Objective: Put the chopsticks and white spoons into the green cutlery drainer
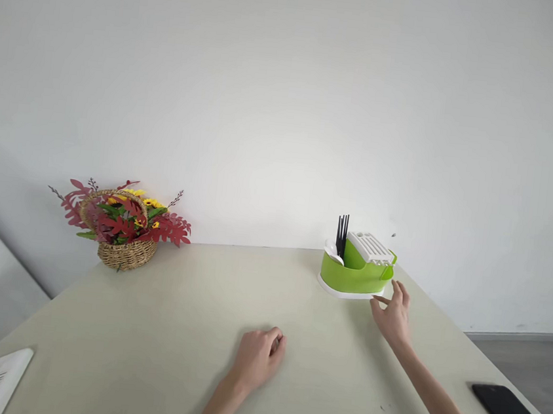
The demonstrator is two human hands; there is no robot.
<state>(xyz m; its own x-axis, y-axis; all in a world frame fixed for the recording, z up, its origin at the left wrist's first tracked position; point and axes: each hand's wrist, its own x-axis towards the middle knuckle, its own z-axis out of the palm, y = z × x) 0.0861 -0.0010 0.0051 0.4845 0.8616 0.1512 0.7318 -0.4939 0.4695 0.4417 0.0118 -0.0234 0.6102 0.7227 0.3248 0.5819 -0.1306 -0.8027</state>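
The green utensil holder (350,279) stands upright on its white base (344,294), towards the far right of the tabletop (169,334). Black chopsticks (342,237) and a white spoon (331,247) are already in it, and the slotted white top (369,248) is on, so it looks put together and stocked; whether its placement is finished cannot be told. The right hand (394,319) has its fingers parted at the base's near right corner, contact unclear. The left hand (256,358) rests nearer, fingers curled closed, with nothing visible in them.
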